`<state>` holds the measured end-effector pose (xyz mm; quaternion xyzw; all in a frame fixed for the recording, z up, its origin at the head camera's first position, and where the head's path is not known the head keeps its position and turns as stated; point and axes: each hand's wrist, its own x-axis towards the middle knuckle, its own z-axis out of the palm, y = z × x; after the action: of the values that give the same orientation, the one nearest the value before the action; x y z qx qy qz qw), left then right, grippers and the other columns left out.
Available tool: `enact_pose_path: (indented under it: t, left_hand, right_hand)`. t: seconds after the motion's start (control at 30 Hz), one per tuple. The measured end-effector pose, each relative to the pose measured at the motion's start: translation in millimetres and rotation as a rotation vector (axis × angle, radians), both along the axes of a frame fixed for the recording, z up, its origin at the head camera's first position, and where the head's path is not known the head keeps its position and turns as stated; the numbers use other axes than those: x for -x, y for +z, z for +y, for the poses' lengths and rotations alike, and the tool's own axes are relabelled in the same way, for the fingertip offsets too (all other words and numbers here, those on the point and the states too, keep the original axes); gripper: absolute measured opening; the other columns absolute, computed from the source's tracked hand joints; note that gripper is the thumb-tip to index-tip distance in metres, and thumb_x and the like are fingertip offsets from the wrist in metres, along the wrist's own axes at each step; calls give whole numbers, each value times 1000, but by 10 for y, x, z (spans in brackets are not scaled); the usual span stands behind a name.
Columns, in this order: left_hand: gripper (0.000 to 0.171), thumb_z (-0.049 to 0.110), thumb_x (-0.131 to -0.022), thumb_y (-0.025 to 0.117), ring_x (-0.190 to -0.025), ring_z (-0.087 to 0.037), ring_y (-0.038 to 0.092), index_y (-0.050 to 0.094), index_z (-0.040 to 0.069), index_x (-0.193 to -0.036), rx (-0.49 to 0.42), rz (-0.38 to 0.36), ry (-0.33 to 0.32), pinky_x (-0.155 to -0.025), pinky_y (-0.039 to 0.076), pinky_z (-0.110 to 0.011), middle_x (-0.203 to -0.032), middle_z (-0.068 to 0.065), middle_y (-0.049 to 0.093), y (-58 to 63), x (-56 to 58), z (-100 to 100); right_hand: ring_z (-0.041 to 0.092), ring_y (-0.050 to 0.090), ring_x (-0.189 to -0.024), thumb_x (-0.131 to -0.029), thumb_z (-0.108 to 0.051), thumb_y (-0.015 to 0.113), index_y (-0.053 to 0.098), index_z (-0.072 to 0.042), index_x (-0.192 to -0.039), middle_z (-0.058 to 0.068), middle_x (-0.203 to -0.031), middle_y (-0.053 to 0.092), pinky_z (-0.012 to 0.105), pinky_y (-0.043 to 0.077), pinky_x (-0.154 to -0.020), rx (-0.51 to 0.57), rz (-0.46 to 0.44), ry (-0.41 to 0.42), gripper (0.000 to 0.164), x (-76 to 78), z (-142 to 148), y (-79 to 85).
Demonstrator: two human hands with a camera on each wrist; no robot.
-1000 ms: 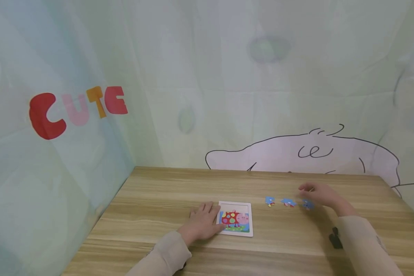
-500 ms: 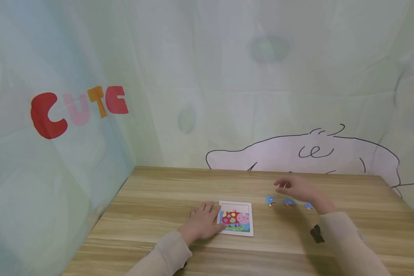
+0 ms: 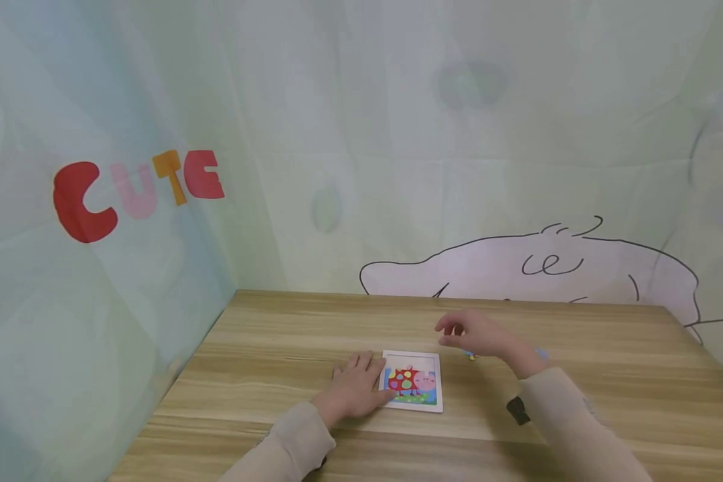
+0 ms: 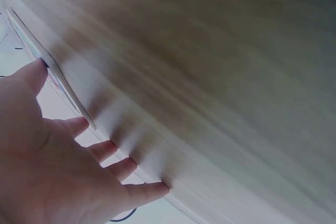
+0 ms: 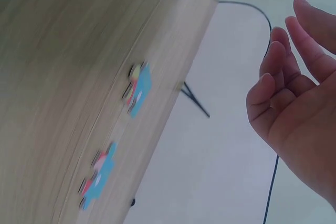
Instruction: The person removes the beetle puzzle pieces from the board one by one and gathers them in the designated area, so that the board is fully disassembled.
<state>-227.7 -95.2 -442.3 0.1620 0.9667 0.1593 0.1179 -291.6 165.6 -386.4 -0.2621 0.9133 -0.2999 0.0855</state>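
A square puzzle tray with a pale frame [image 3: 439, 385] lies on the table; its lower part is filled with a picture of a pink pig in a spotted red outfit. My left hand [image 3: 354, 387] rests at the tray's left side, thumb on the frame and fingers spread, their tips on the tabletop [image 4: 210, 108]. Above the table, right of the tray, hovers my right hand [image 3: 476, 333], its fingers loosely bent and nothing visible between them. Below it in the right wrist view lie a blue puzzle piece [image 5: 140, 90] with yellow and red and another blue piece [image 5: 98, 179].
Farther right, partly behind the right forearm, a third blue piece [image 3: 542, 353] shows. A black wrist-worn device [image 3: 518, 410] sits under the right sleeve. A cloth backdrop [image 3: 337, 134] with a pig outline and coloured letters rises behind the table.
My right hand has swept left over the row of loose pieces toward the tray, now covering part of that row. The left hand and tray have stayed put.
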Motion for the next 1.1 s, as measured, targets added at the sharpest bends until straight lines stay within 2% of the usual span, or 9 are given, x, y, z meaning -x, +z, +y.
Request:
enact_pose_path:
  t: [0.23, 0.43, 0.8, 1.1]
  left_hand:
    - [70, 54, -93, 53, -143, -40, 22, 40, 11, -147, -2, -6, 10, -108, 17, -69, -154, -17, 30, -24, 19, -10]
    - [71, 55, -92, 54, -143, -41, 22, 40, 12, -147, 3, -1, 4, -108, 17, -69, -154, -17, 29, -20, 21, -9]
    - [71, 55, -92, 53, -142, -42, 22, 40, 12, -147, 16, 8, -5, -106, 18, -71, -154, -17, 30, -41, 39, -14]
    - [70, 53, -92, 54, -142, -43, 23, 41, 11, -146, 12, 12, -11, -106, 18, -72, -153, -18, 31, -1, 15, -8]
  right_hand:
    - [13, 55, -82, -91, -16, 67, 66, -6, -108, -2, -90, 62, 27, 48, -69, -16, 20, 91, 20, -33, -274, -27]
    - [13, 53, -81, -89, -15, 69, 66, -5, -108, -2, -89, 61, 26, 47, -68, -22, -27, 128, 21, -46, -461, -85]
    - [16, 54, -82, -86, -9, 71, 66, -9, -104, -1, -90, 60, 30, 50, -71, -17, -132, 124, 18, -51, -693, -229]
    - [17, 54, -83, -82, -8, 75, 66, -10, -102, -1, -90, 59, 33, 51, -75, -9, -228, 85, 22, -64, -822, -363]
